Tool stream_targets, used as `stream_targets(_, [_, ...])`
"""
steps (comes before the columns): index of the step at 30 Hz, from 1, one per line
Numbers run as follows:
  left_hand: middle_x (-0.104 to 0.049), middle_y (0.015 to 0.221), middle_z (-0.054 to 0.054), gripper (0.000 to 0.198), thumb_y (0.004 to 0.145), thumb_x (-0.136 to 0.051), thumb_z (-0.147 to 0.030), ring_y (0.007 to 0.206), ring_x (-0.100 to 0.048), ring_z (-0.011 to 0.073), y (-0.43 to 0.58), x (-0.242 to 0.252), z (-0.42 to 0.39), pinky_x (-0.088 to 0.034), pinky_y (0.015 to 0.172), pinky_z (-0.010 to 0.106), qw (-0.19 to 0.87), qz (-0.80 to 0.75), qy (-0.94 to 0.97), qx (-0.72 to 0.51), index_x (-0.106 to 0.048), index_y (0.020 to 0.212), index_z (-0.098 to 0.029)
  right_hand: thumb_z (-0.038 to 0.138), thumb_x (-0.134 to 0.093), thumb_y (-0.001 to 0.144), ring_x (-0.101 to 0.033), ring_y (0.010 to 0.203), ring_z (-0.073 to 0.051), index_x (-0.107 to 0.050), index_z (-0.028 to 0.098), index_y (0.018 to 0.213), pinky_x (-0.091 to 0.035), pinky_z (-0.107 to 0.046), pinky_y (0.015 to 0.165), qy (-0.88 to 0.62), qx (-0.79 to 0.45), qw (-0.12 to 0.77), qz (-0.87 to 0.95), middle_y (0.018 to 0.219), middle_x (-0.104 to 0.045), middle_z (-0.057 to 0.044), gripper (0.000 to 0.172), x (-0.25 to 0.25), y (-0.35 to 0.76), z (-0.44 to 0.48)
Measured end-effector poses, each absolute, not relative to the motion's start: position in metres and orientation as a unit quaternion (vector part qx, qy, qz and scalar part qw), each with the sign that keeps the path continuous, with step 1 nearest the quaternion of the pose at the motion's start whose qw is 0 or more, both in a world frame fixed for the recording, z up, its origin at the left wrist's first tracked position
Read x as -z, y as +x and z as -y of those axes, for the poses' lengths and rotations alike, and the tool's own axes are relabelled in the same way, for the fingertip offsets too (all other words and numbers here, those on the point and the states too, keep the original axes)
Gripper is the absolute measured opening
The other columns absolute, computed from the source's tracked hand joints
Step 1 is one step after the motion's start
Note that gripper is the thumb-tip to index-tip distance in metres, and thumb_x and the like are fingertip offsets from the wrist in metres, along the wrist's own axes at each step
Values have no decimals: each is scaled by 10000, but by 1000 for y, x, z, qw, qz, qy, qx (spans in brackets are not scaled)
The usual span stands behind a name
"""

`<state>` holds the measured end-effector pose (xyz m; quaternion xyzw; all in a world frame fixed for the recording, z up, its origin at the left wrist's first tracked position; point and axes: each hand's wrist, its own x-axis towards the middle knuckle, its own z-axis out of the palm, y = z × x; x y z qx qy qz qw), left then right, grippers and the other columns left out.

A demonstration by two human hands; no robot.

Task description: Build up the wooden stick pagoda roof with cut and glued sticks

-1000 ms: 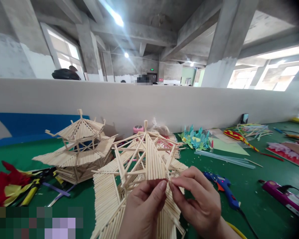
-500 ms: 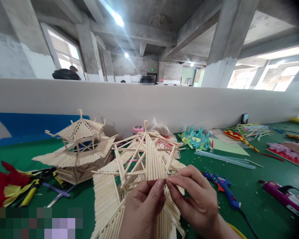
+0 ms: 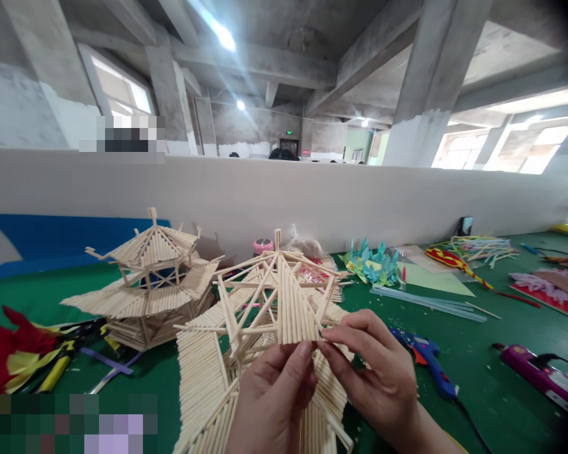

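A pavilion model of thin wooden sticks [image 3: 265, 302] stands on the green table [image 3: 492, 391] right in front of me. My left hand [image 3: 272, 397] pinches the lower edge of one stick roof panel [image 3: 293, 312]. My right hand [image 3: 376, 378] pinches the same edge from the right, thumb and forefinger pressed together against the sticks. The fingertips of both hands almost touch. A second, finished stick pavilion [image 3: 146, 284] stands to the left behind.
A blue glue gun [image 3: 426, 362] lies just right of my right hand, a purple tool [image 3: 542, 375] farther right. Red and yellow paper [image 3: 9, 356] and pliers lie at the left. Paper flowers [image 3: 372, 265], coloured strips and a grey partition wall [image 3: 284, 195] are behind.
My right hand has shifted slightly up and left along the roof panel's edge; the left hand stays put. The pavilion has barely moved.
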<state>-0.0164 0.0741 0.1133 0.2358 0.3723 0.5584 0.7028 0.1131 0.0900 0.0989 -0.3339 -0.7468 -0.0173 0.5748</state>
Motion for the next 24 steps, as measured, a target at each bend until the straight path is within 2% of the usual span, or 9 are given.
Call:
stream_targets(10, [-578,564,-17,213,476,-777,-226,491,-498,43,-14,-115,-76,-431,514,146,699,-383,211,-566,-638,603,-128,64,-608,706,-480,651,-96,-590,180,877,-431,-205,535,-348,-12,576,739,778,-509,-8,207,-101,114,-95])
stream_targets(24, [-550,537,-26,219,484,-769,-260,483,-478,42,-14,-117,-75,-425,500,149,695,-380,226,-568,-631,590,-127,77,-616,705,-482,642,-104,-596,182,870,-425,-221,530,-350,-37,584,732,771,-506,-9,197,-97,114,-97])
